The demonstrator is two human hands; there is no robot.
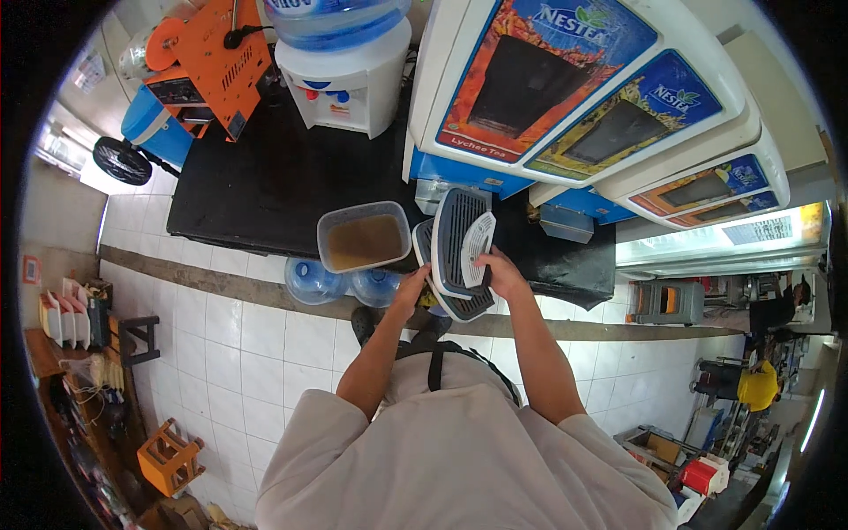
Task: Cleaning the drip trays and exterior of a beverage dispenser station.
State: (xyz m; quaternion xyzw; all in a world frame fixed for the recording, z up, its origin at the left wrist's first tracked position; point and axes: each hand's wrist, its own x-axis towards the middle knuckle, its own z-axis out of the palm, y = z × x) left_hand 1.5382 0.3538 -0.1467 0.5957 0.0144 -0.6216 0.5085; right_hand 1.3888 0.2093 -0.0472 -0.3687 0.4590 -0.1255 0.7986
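Observation:
Stacked drip trays point(452, 231), dark grey with slotted grates and white rims, are held between my hands in front of the black table's edge. My left hand point(411, 288) grips their lower left side, its fingers partly hidden underneath. On the right, my right hand point(507, 273) closes round the stack's edge, its thumb on a small curved white slotted grate point(479, 240) lying on top. Just left of the trays, a clear plastic tub point(323, 240) holds murky brown liquid and sits at the table's front edge.
The black-covered table point(238, 190) carries a white water dispenser point(349, 93), an orange machine point(208, 66) and large drink dispensers point(565, 88). Blue water jugs point(314, 281) stand below it. An orange stool point(170, 459) is on the tiled floor; a person in yellow point(758, 386) is far right.

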